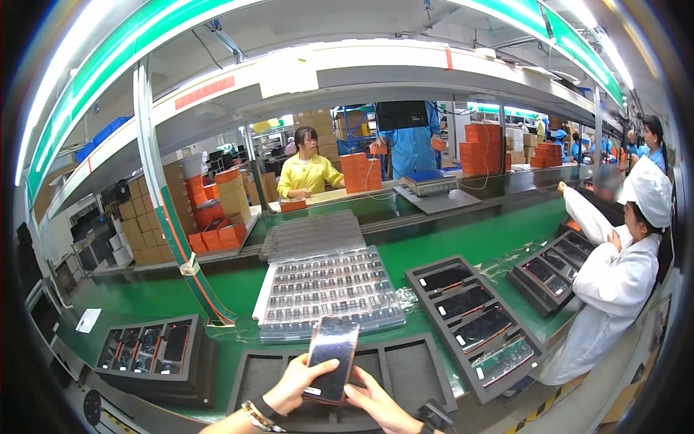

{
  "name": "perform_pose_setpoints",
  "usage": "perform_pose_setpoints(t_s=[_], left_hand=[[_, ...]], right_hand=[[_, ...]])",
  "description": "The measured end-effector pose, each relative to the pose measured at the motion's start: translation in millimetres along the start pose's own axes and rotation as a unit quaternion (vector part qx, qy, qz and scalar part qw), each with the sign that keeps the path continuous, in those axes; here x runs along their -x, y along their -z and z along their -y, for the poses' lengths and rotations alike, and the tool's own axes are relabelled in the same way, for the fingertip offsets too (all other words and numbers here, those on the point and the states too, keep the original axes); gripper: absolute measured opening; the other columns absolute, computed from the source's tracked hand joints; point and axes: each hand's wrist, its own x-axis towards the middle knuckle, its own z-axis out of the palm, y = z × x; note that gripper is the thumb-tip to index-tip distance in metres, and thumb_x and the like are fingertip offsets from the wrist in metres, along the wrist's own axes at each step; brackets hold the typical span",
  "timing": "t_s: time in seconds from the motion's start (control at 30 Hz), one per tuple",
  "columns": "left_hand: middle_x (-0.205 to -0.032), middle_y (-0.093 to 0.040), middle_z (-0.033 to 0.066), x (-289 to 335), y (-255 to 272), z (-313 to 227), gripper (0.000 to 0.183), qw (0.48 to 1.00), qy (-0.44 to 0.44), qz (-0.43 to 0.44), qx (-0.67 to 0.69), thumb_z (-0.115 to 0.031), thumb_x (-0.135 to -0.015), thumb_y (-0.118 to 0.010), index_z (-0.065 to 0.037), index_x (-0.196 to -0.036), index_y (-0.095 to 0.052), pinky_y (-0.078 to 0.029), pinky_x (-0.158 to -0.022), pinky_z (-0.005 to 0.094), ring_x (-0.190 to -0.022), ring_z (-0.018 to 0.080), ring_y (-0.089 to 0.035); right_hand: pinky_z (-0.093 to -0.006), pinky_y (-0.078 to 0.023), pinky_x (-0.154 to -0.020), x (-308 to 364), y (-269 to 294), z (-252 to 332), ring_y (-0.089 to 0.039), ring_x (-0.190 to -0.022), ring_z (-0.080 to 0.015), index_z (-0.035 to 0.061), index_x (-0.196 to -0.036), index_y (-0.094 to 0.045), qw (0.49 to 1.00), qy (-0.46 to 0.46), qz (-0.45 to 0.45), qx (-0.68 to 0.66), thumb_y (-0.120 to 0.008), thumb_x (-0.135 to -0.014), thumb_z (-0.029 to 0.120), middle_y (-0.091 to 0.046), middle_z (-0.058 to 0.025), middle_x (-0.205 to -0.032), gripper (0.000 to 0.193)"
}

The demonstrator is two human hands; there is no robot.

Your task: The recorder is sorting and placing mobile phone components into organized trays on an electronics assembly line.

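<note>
A dark smartphone with an orange-tinted edge is held up, slightly tilted, at the lower middle. My left hand grips its left side, with the thumb across the glass. At the lower right edge, my right hand pinches the phone, its fingers partly hidden behind it. Beneath both hands lies a black foam tray with recessed compartments; the phone and hands cover its middle. Just beyond it, a clear plastic tray holds rows of small dark parts.
Stacked foam trays with phones stand at left; another phone-filled foam tray lies at right. Farther right, a person in white works beside more trays. A metal post rises at left. Across the bench are a person in yellow and orange boxes.
</note>
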Motion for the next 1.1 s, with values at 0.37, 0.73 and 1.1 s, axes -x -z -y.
perform_pose_setpoints(t_s=[0.37, 0.73, 1.1], left_hand=[[-0.092, -0.065, 0.0032, -3.9, 14.3, 84.5, 0.031, 0.993, -0.079, -0.025, -0.086, -0.026, -0.106, -0.052, 0.002, -0.117, -0.059, -0.049, -0.073, 0.0251, -0.080, 0.0087, -0.058], [-0.078, -0.059, -0.0024, 35.2, 70.9, 44.8, 0.022, 0.902, -0.145, -0.241, -0.326, -0.021, -0.098, -0.066, 0.000, -0.103, -0.062, -0.043, -0.060, 0.0243, -0.069, 0.0041, -0.050], [-0.082, -0.056, -0.0033, 28.5, 39.8, 70.1, 0.023, 0.936, -0.119, -0.228, -0.240, -0.020, -0.098, -0.066, 0.000, -0.106, -0.057, -0.043, -0.063, 0.0215, -0.072, 0.0027, -0.049]], right_hand=[[-0.0359, -0.042, -0.105, -1.1, -1.9, -15.6, -0.055, -0.124, -0.0229, 0.0035, -0.133, -0.054, 0.990, 0.032, -0.118, -0.072, -0.061, -0.101, 0.018, -0.058, -0.0119, -0.133, 0.036], [-0.0348, -0.024, -0.118, -5.4, 30.1, 17.6, -0.031, -0.143, -0.0204, 0.0012, -0.150, -0.021, 0.972, 0.098, -0.093, 0.192, -0.056, -0.095, -0.006, -0.039, -0.0162, -0.148, 0.066], [-0.0321, -0.042, -0.105, -18.5, 46.6, -20.5, -0.050, -0.124, -0.0189, 0.0026, -0.114, -0.041, 0.974, -0.030, -0.130, 0.185, -0.060, -0.099, 0.005, -0.050, -0.0179, -0.136, 0.024]])
